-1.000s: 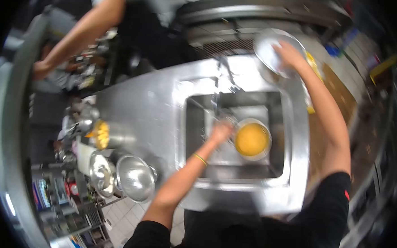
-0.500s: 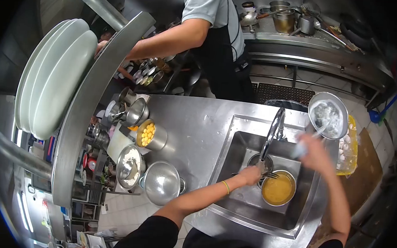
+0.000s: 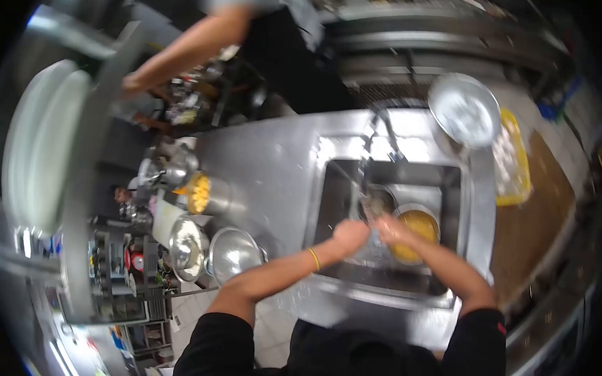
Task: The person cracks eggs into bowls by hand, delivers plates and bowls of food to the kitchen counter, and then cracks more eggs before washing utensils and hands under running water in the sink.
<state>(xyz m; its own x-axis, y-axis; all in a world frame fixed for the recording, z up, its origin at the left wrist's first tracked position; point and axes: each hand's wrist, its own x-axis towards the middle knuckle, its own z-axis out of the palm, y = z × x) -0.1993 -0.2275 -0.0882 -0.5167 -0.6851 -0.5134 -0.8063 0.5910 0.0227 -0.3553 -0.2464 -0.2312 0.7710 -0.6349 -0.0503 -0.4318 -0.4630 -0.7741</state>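
Note:
Over the steel sink (image 3: 331,258), my left hand (image 3: 351,236) is closed in a fist-like grip, and what it holds is blurred. Close beside it, my right hand (image 3: 388,230) has its fingers together under the faucet (image 3: 366,147); I cannot make out anything in them. A round pot of yellow liquid (image 3: 418,228) stands in the sink, partly behind my right hand and forearm. At the sink's back right corner rests a metal bowl (image 3: 464,109) with whitish, shiny contents.
Metal bowls (image 3: 235,252) and a pot of yellow pieces (image 3: 198,193) stand at the counter's left. A yellow-edged crate of eggs (image 3: 513,158) is at the right. Stacked plates (image 3: 44,147) fill a left shelf. Another person's arm (image 3: 193,43) reaches across the back left.
My right hand has come from the bowl at the back right down into the sink, next to my left hand. The view has shifted and blurred.

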